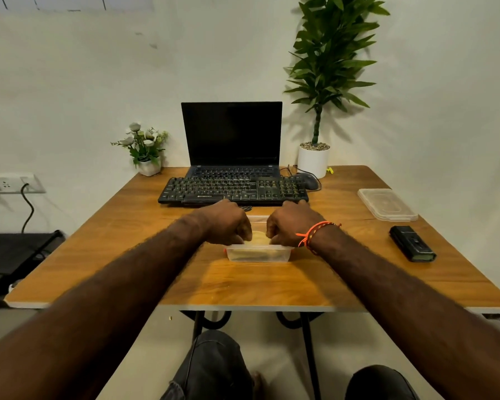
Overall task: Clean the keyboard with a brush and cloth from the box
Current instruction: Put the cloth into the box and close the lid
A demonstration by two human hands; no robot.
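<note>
Single head-worn wide-angle view, looking forward and down over the table, wall close behind

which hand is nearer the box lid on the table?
Right. The right hand is at the clear box, on the side toward the lid, which lies apart near the table's right edge. The left hand is at the box's opposite side, farther off.

We see our left hand and right hand curled over a clear box with a yellow cloth inside, near a black keyboard on the wooden table.
</note>
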